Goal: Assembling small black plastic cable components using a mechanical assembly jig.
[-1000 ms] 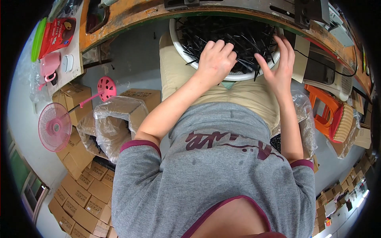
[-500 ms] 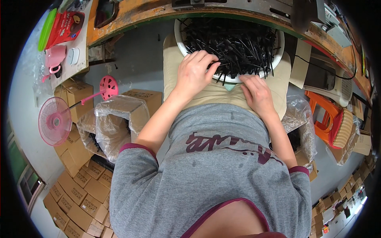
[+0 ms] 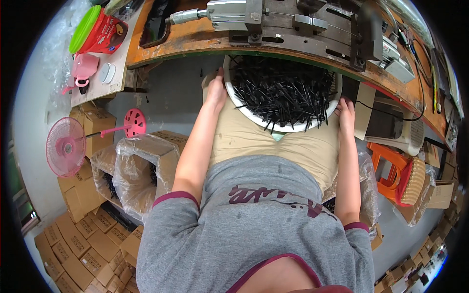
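A round white basket point(image 3: 241, 108) rests on my lap, partly under the bench edge. Heaped inside it are many thin black stick-like parts point(image 3: 283, 90), some poking over the near rim; their exact kind is not clear. My left hand point(image 3: 217, 92) grips the basket's left side, its fingers largely hidden along the outer wall. On the opposite side, my right hand point(image 3: 346, 115) has curled fingers against the right rim. Neither hand touches the black parts.
Above the basket is a wooden bench point(image 3: 195, 46) carrying a metal fixture point(image 3: 303, 24). Plastic-lined cartons point(image 3: 139, 171) stand to my left, near a pink fan point(image 3: 66, 146). An orange stool point(image 3: 388, 168) is at right. A red bucket point(image 3: 105, 34) sits on the left table.
Both hands have left the near rim and the black parts and now hold the basket's two sides. The view has shifted, showing more of the bench and fixture.
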### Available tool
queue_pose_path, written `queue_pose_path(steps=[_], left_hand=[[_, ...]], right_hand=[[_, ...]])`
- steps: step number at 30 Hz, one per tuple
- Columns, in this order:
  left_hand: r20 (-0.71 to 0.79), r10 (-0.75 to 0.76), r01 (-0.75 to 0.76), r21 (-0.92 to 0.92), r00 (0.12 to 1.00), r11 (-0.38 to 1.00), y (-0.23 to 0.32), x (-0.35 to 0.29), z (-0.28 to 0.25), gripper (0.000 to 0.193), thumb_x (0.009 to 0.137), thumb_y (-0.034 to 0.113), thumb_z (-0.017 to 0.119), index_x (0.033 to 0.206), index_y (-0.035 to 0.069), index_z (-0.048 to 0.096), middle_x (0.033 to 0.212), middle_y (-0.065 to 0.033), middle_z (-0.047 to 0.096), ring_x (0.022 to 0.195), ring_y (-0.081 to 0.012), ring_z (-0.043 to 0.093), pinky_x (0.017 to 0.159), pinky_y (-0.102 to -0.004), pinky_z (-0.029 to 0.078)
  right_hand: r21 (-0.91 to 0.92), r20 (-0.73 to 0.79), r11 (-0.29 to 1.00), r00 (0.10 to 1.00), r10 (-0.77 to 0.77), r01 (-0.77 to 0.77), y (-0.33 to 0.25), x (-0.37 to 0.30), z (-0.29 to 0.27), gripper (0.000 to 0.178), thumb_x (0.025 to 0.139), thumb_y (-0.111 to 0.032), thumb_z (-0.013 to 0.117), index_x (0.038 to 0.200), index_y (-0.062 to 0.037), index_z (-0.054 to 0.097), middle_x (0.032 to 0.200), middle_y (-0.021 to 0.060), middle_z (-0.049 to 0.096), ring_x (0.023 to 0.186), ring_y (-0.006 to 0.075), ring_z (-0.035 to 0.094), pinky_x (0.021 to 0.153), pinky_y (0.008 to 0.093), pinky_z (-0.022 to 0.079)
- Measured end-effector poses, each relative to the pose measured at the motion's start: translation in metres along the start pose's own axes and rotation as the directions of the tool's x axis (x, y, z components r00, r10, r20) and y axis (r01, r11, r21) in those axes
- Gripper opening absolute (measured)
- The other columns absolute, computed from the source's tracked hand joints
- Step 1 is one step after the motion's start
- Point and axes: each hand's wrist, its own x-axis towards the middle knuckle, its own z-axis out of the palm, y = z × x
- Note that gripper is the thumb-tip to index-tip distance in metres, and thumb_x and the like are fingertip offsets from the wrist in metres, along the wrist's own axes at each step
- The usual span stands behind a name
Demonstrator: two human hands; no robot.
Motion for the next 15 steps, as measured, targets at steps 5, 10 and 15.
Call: queue_pose_path(steps=[5, 10, 15], left_hand=[[0.025, 0.024, -0.025, 0.012, 0.999, 1.0, -0.023, 0.018, 0.003, 0.032, 0.098, 0.013, 0.056, 0.129, 0.002, 0.058, 0.12, -0.0104, 0.064, 0.108, -0.0199, 0.06, 0.093, -0.0328, 0.049], [0.113, 0.05, -0.036, -0.127, 0.992, 0.991, -0.026, 0.047, -0.006, 0.032, 0.097, 0.004, 0.053, 0.128, 0.001, 0.055, 0.115, -0.0137, 0.065, 0.103, -0.0239, 0.063, 0.091, -0.0373, 0.053], [-0.028, 0.02, -0.024, -0.134, 0.999, 0.991, 0.026, 0.075, -0.01, 0.032, 0.096, 0.01, 0.058, 0.127, 0.001, 0.057, 0.115, -0.0122, 0.066, 0.104, -0.0229, 0.064, 0.09, -0.035, 0.053]], right_hand=[[0.173, 0.087, 0.979, 0.992, 0.092, -0.106, -0.004, 0.039, 0.028, 0.042, 0.101, -0.029, 0.05, 0.132, -0.002, 0.056, 0.134, 0.0132, 0.056, 0.12, 0.0219, 0.051, 0.103, 0.0323, 0.036], [0.447, -0.063, 0.894, 0.998, -0.001, 0.03, 0.004, 0.052, 0.056, 0.032, 0.098, -0.024, 0.059, 0.117, 0.0015, 0.062, 0.108, 0.0105, 0.067, 0.096, 0.0189, 0.062, 0.086, 0.0296, 0.048], [0.646, 0.088, 0.763, 0.99, -0.106, 0.024, -0.042, 0.075, 0.107, 0.042, 0.099, -0.034, 0.056, 0.124, -0.0002, 0.06, 0.12, 0.0107, 0.063, 0.11, 0.0223, 0.059, 0.095, 0.0326, 0.045]])
